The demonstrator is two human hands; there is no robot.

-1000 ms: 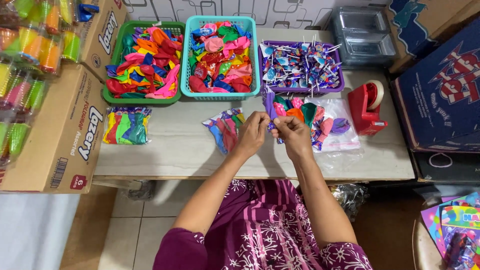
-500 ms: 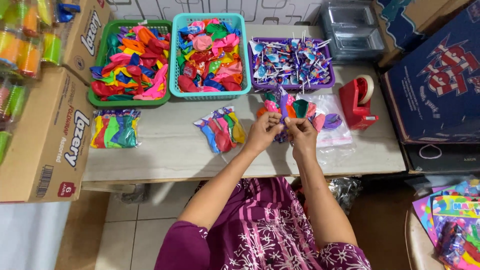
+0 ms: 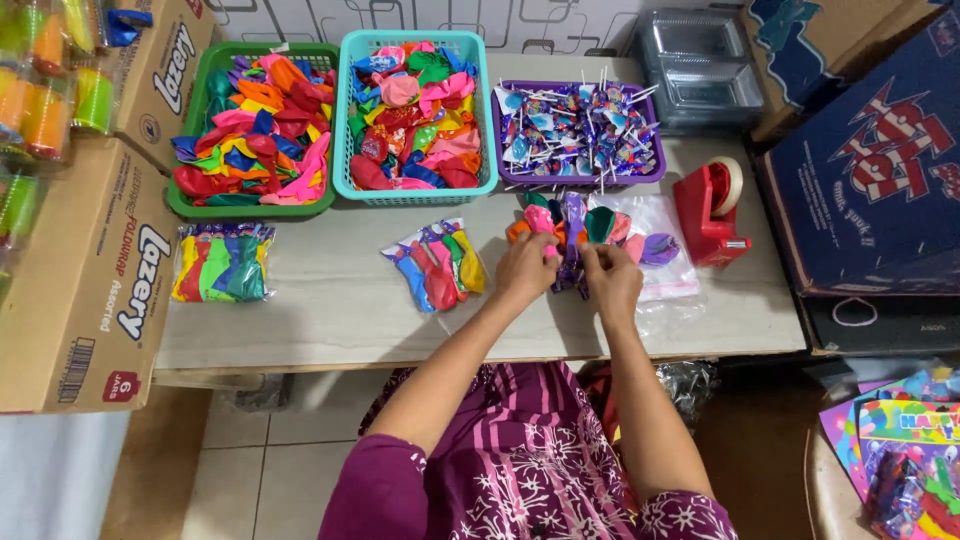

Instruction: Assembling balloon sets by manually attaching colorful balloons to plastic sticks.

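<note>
Balloons (image 3: 585, 228) gathered, touching both hands' fingertips

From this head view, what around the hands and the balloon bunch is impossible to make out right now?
- Left hand and right hand fingertips: hidden behind the balloon bunch, so the grip is unclear.
- Clear bag under the bunch: contents masked by balloons and glare.
- Lollipops in the purple basket: too small to count.
- Party items at the bottom right: cut off by the frame edge.

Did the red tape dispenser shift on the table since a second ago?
No. The red tape dispenser still sits just right of the purple basket, below the clear trays; only the head camera moved.
</note>
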